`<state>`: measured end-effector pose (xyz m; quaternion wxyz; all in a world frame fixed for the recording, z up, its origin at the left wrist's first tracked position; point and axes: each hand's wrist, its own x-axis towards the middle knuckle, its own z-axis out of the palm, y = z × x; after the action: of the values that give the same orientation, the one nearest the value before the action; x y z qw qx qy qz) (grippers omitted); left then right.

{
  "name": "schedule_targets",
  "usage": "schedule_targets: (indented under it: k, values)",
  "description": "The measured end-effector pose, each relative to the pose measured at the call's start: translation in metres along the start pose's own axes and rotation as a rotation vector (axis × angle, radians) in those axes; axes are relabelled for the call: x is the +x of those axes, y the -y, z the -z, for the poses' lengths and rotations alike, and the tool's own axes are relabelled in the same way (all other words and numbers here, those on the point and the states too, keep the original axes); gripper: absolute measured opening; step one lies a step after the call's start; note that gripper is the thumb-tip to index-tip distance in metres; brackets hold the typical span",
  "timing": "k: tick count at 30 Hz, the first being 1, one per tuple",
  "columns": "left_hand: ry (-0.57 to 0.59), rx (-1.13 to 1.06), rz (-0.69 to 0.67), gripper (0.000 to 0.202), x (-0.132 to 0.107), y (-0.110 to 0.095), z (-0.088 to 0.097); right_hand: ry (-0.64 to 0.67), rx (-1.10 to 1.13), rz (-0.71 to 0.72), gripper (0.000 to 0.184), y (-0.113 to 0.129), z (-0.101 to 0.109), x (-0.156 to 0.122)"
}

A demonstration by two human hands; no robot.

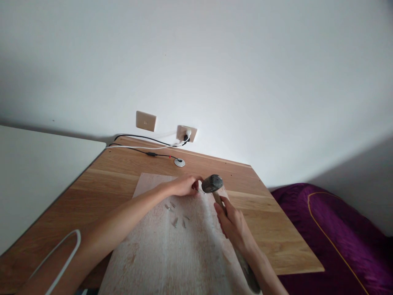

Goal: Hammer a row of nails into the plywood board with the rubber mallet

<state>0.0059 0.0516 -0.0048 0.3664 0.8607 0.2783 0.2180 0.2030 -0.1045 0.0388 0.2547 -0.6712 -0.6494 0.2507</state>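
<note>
My right hand [230,219] is wrapped round the wooden handle of a hammer [212,183] with a dark, blocky head. The head hangs over the far part of a pale wooden board [166,250]. Just left of it, my left hand [187,185] is pinched on a thin metal nail [201,191] at the board's surface; the nail is small and partly hidden by fingers. On the board nearer to me lie several loose nails, among them one nail [175,222] below my left wrist.
The board rests on a wooden table [264,229] against a white wall. Black and white cables [138,147] run along the table's back to a wall socket [187,133]. A white panel [46,172] stands at left, purple cloth [331,233] at right. A white cord [76,239] crosses my left forearm.
</note>
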Motion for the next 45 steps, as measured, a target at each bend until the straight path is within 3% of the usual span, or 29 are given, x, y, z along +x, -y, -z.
schedule_targets:
  k: [4,14,18,22,28,35,39,45]
  values:
    - [-0.016,0.027,-0.013,0.042,-0.002,-0.004,0.001,0.023,0.004,-0.009,0.047,-0.001,-0.001,-0.001]
    - [0.016,0.008,-0.073,0.024,-0.003,-0.005,0.004,0.041,-0.004,0.006,0.049,0.003,0.000,-0.001]
    - [0.039,-0.033,-0.094,0.037,-0.003,-0.003,0.005,0.085,-0.055,0.020,0.045,-0.001,-0.001,0.000]
    - [0.004,-0.042,-0.083,0.054,-0.001,0.005,0.002,0.042,-0.066,0.020,0.047,-0.002,-0.002,0.000]
    - [-0.003,-0.026,-0.084,0.062,0.001,0.011,-0.001,0.057,-0.112,0.088,0.043,0.003,0.002,0.002]
    - [-0.014,-0.030,-0.095,0.056,-0.001,0.007,0.000,0.049,-0.101,0.088,0.042,0.002,0.001,0.002]
    - [0.020,-0.070,-0.066,0.041,0.000,0.004,-0.001,-0.022,-0.037,0.025,0.047,-0.001,0.004,0.000]
    - [-0.036,-0.076,-0.038,0.037,0.000,-0.001,-0.002,-0.045,0.008,-0.020,0.047,-0.006,0.010,0.001]
